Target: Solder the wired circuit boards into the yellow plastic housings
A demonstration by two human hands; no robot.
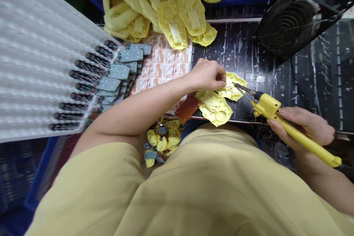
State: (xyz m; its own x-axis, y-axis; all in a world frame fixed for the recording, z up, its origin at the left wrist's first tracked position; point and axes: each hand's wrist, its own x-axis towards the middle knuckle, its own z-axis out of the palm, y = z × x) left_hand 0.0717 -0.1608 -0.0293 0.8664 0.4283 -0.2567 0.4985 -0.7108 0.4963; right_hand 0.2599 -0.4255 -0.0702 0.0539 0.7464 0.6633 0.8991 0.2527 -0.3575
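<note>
My right hand [304,127] is wrapped round a yellow soldering tool [293,127]. Its dark metal tip and a thin guide beside it reach onto a yellow plastic shell [236,87] on the black table. At the left edge of that shell is my left hand [208,75], its fingers pinched together; whatever lies between them is too small to make out. Nearer my body, a second yellow shell [215,107] with thin wires lies face up, overlapping the first one's lower edge. A brown-red flat piece [188,108] sticks out to its left.
Yellow shells [173,25] are heaped at the back. Green circuit boards [121,70] with wires lie stacked at left beside a white ridged sheet [49,59]. A black fan [289,22] stands back right. More yellow parts [163,136] lie below the table edge.
</note>
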